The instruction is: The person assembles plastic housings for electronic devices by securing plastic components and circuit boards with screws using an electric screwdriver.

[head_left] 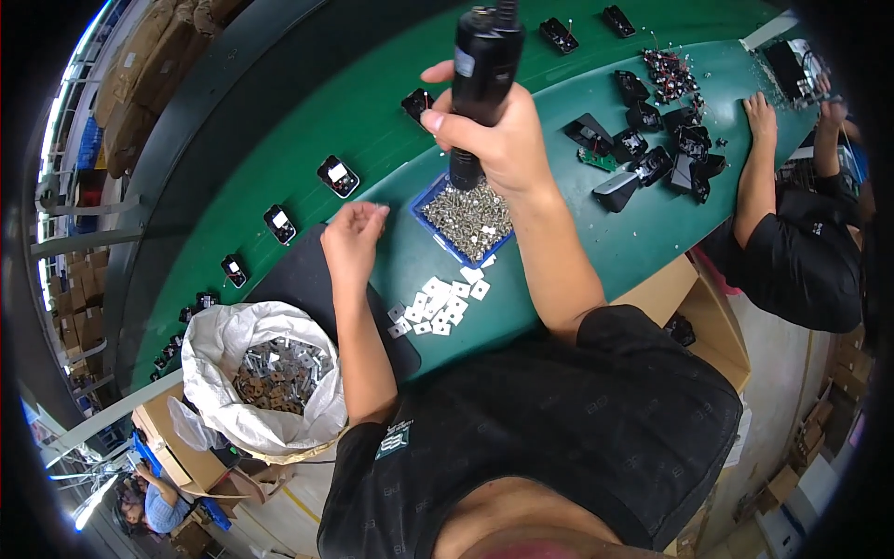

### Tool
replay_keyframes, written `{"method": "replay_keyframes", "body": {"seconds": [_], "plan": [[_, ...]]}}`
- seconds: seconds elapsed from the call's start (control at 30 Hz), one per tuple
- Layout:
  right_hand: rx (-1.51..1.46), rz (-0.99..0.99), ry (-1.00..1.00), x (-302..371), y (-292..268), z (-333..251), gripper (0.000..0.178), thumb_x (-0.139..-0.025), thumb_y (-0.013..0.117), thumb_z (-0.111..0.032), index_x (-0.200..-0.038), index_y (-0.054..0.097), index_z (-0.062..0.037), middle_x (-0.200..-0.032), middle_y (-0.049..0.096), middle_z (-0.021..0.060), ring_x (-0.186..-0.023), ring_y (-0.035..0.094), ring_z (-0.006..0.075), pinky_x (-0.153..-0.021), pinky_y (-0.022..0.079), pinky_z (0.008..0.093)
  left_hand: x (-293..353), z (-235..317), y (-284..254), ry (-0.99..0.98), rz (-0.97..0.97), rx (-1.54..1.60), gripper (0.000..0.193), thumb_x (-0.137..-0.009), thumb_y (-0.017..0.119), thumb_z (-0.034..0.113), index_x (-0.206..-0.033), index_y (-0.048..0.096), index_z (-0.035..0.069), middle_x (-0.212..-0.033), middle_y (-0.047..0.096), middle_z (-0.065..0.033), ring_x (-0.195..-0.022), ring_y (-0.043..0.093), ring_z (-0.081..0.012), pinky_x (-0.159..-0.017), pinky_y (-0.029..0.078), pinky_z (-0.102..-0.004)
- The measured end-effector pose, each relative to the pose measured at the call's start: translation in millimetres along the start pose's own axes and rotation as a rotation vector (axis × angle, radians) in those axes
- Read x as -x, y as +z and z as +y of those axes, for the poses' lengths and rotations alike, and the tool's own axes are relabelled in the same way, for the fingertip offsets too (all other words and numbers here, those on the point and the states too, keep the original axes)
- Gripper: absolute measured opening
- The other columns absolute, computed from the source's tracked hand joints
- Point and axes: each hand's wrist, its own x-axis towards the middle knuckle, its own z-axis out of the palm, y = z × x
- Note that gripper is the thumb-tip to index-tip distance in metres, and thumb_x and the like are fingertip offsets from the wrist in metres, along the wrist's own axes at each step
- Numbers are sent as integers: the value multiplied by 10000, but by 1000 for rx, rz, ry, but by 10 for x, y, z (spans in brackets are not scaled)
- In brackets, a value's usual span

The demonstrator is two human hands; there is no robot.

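Note:
My right hand [510, 140] is wrapped round a black electric screwdriver [486, 70], held upright above the bench. Behind its lower end sits a blue tray [441, 242] full of small metal screws [463, 222]. My left hand [354, 238] is to the left of the tray, over the edge of a dark mat [309, 284]. Its thumb and fingertips are pinched together; whatever lies between them is too small to name. Several white square pieces with dark centres [433, 303] are scattered nearer to me. Just beyond my right hand lies a small black housing [415, 105] with wires.
Other black housings [338, 176] line the green belt [223, 200]. A white sack [209, 359] of metal parts stands at my left. To the right, black casings [652, 140] are piled near a co-worker's hand [761, 116]. A cardboard box [712, 321] is beside me.

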Motion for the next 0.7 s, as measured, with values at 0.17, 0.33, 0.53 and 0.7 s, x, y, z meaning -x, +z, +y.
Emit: {"method": "replay_keyframes", "body": {"seconds": [0.17, 0.33, 0.53, 0.7], "plan": [[-25, 35, -57, -2, -107, -97, 397, -736, 682, -2, -1109, 553, 45, -727, 594, 45, -605, 537, 106, -571, 429, 255, -542, 98, 129, 146, -47, 274, 165, -824, 720, 101, -842, 650, -47, -745, 671, -35, -650, 610, -67, -603, 487, -199], [10, 71, -78, -8, -168, -123, 400, -734, 672, 0, -1113, 550, 45, -710, 584, 41, -601, 534, 111, -570, 420, 258, -907, 485, 334, 309, 11, -65, 200, -797, 750, 154, -784, 662, -26, -722, 668, -58, -623, 609, -85, -570, 478, -236], [-51, 70, -26, -1, -155, -147, 400, -727, 676, 30, -1109, 557, 36, -700, 583, 29, -593, 529, 94, -549, 406, 244, -1148, 537, 515, 528, 25, -227, 201, -727, 762, 172, -763, 667, -1, -845, 625, -129, -730, 624, -252, -678, 498, -359], [-45, 77, -25, -11, -137, -132, 401, -718, 699, 18, -1098, 570, 28, -715, 592, 20, -602, 533, 81, -555, 415, 235, -1221, 455, 581, 543, 54, -332, 179, -735, 741, 161, -777, 671, 1, -925, 632, -142, -867, 617, -298, -767, 486, -396]]}}
